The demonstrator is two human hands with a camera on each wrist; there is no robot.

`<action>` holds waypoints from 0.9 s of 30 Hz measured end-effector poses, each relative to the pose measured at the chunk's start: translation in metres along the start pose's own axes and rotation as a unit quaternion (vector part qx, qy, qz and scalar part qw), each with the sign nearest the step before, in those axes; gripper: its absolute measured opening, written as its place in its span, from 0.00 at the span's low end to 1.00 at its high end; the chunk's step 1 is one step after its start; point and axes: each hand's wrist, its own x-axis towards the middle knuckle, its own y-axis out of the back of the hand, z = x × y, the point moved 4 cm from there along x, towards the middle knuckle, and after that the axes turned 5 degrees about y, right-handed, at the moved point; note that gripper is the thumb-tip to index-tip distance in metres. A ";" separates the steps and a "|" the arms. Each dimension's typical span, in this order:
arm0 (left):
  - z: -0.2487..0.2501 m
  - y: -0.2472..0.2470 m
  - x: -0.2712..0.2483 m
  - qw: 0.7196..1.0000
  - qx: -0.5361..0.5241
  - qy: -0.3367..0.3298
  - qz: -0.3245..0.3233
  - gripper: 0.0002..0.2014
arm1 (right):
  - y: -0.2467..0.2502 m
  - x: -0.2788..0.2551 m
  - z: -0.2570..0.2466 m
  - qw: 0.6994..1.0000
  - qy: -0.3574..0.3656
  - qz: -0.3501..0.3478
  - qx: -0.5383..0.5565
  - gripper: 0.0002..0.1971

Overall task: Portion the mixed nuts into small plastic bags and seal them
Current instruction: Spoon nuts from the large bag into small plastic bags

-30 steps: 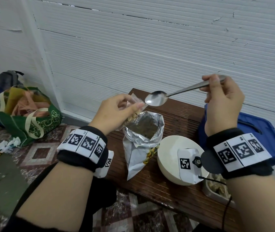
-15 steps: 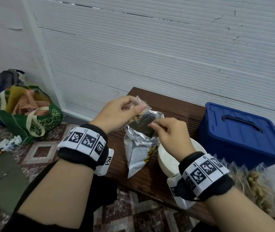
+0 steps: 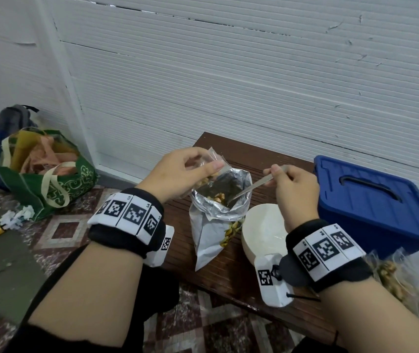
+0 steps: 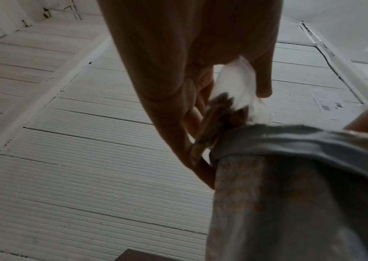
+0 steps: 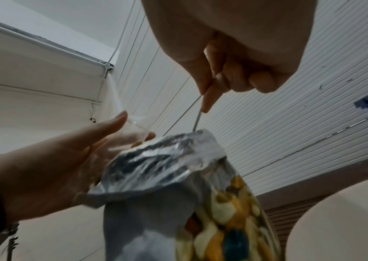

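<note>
Spoon (image 3: 250, 187) now bowl-down among foil pouch (image 3: 217, 220) nuts, right-hand (image 3: 293, 189) grip; left (image 3: 178, 174) grip pinching nut-filled clear bag (image 3: 209, 169).

We read no legible words or numbers: only square black-and-white coded markers on both wristbands (image 3: 130, 212), and illegible pale lettering on the green tote bag (image 3: 58, 184).

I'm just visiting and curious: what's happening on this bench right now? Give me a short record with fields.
Activity: scooping mixed nuts from a large pouch into a small bag
Left hand: pinches the small clear bag by its mouth, some nuts already inside
Right hand: grips the spoon, bowl end down inside the pouch
Foil pouch: upright on the wooden bench, top open
White bowl: beside the pouch, on its right
Blue lidded box: further right, closed
On the floor: green tote bag
</note>
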 end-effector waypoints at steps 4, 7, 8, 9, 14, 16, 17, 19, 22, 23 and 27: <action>-0.001 0.006 -0.001 1.000 -0.005 0.000 0.019 0.27 | 0.011 0.010 0.000 0.999 -0.019 0.033 0.000 0.19; -0.004 0.012 -0.001 0.999 -0.009 -0.004 0.045 0.27 | 0.020 0.017 -0.002 0.998 -0.029 0.052 0.017 0.18; -0.005 0.014 -0.001 0.999 -0.001 -0.003 0.048 0.27 | 0.022 0.019 -0.002 0.998 -0.032 0.058 0.023 0.18; -0.006 0.014 -0.001 0.999 0.009 -0.001 0.048 0.27 | 0.025 0.022 -0.003 0.997 -0.032 0.063 0.024 0.18; -0.005 0.012 -0.003 0.998 0.054 0.004 0.035 0.29 | 0.037 0.038 -0.014 0.996 -0.017 0.085 0.037 0.20; -0.002 0.009 -0.003 0.998 0.061 0.001 0.029 0.27 | 0.038 0.042 -0.019 0.996 -0.007 0.080 0.046 0.21; -0.001 0.008 -0.003 0.998 0.060 -0.001 0.027 0.25 | 0.037 0.043 -0.021 0.996 -0.003 0.076 0.047 0.21; 0.000 0.004 -0.003 0.998 0.068 -0.005 0.017 0.24 | 0.036 0.044 -0.024 0.996 -0.001 0.067 0.050 0.21; 0.000 0.001 -0.002 0.996 0.091 -0.011 0.003 0.26 | 0.032 0.042 -0.027 0.997 -0.001 0.056 0.055 0.21; 0.000 0.001 -0.002 0.996 0.092 -0.012 0.004 0.26 | 0.031 0.042 -0.028 0.997 0.002 0.052 0.052 0.21; 0.001 -0.004 0.001 0.995 0.101 -0.022 0.012 0.27 | 0.023 0.039 -0.027 0.998 0.004 0.032 0.050 0.22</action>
